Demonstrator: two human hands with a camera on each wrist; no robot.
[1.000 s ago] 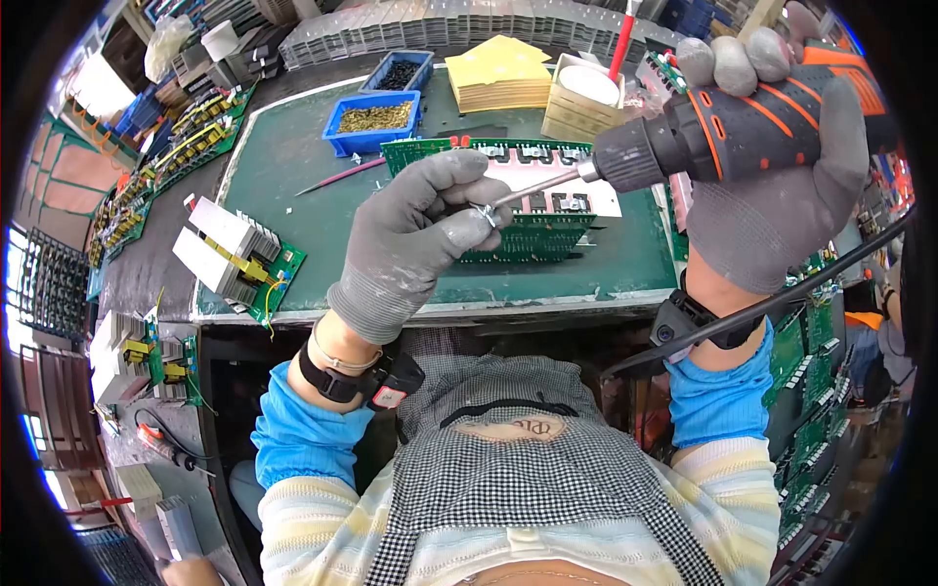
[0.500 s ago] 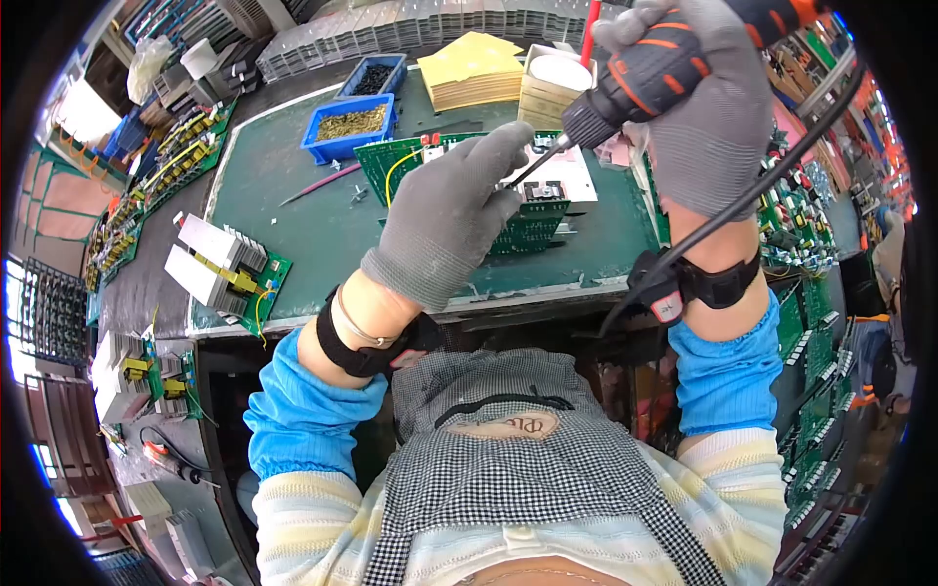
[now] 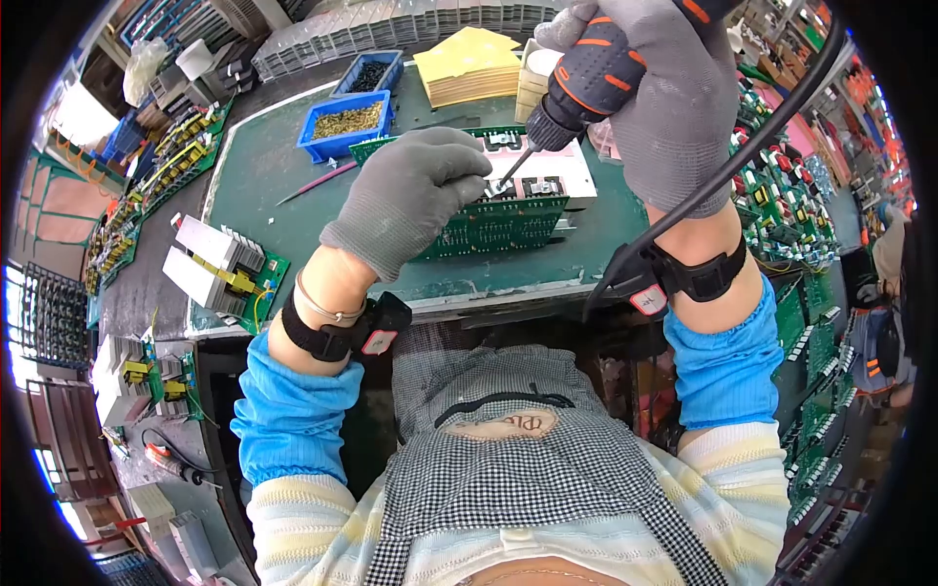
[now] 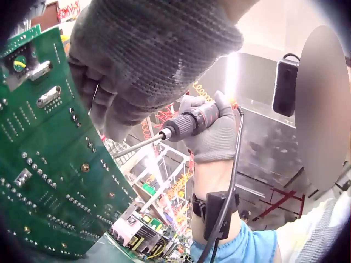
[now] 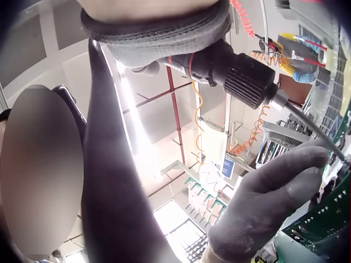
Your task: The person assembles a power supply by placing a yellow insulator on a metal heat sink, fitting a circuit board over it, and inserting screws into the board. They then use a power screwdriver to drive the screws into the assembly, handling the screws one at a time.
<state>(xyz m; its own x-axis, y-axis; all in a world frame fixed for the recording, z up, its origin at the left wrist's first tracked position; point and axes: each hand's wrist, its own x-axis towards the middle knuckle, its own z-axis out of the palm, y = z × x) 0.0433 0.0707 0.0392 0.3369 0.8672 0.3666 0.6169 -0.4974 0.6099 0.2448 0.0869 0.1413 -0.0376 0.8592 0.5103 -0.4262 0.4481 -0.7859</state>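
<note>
The gloved right hand (image 3: 679, 107) grips a black and orange power screwdriver (image 3: 586, 73), its long bit slanting down into the board assembly. In the right wrist view the bit (image 5: 312, 129) reaches a spot among parts at the board's edge. The gloved left hand (image 3: 408, 195) is at the near left of the green circuit board (image 3: 498, 227), fingers bent beside the bit; whether they touch the board is unclear. In the left wrist view that hand (image 4: 148, 55) hangs over the board (image 4: 49, 159), with no object visible in its fingers. A white plate (image 3: 576, 178) lies along the assembly.
Two blue bins, one with brassy screws (image 3: 347, 121) and one with black parts (image 3: 369, 76), stand behind, beside yellow sheets (image 3: 469, 73). A pink pen-like tool (image 3: 318, 183) lies on the green mat (image 3: 293, 225). A heatsink board (image 3: 220, 269) is left; a black cable (image 3: 752, 146) crosses at right.
The screwdriver and right hand have come left and inward, and the bit has gone from a small screw at the left fingertips down into the assembly. The left hand has released that screw and shifted left.
</note>
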